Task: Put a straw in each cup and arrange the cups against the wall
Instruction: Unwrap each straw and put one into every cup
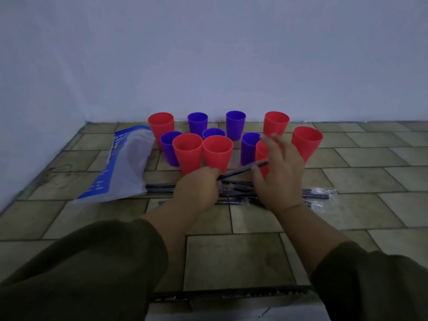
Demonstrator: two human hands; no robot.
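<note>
sleeves (81,269) foreground | left hand (199,189) grips straw (243,170) | right hand (281,172) fingers spread | cups (187,154) upright

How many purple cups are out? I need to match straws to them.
5. Back-left purple cup, back-right one, middle one behind the red cups, left one, right one by the right hand. More could hide behind.

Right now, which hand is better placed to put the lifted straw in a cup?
Left, probably. The left hand grips the lifted straw at its near end, in front of a red cup. The right hand hovers by the tip, fingers spread.
</note>
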